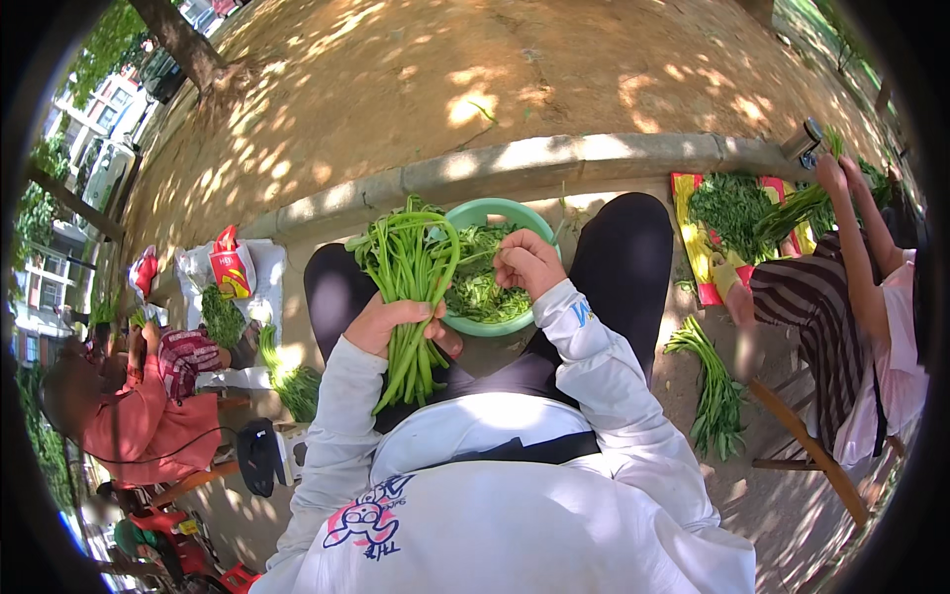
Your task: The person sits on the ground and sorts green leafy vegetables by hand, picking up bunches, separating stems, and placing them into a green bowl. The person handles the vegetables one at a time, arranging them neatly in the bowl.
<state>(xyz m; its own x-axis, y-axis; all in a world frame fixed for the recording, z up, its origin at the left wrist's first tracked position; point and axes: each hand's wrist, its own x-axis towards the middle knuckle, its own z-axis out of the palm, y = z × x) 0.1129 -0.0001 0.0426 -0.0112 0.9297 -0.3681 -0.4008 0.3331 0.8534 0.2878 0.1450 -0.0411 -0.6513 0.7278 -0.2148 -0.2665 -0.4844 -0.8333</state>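
Observation:
A thick bunch of long green vegetable stems (412, 271) stands in my left hand (393, 321), fingers and thumb wrapped round it. Leaves show at the bunch's upper end, and the stems' lower ends hang over my lap. To the right, my right hand (528, 260) is over the basin with thumb and fingertips pinched on a thin green stem (475, 260) that reaches over from the bunch. Between my knees sits a pale green plastic basin (545, 217), holding a heap of plucked green leaves (486, 293).
A low concrete curb (519, 157) runs beyond the basin. More stems (709, 386) lie on the ground at right, others (286, 379) at left. A seated person (831, 297) at right and another (148, 416) at left handle greens. A black bag (258, 457) lies at left.

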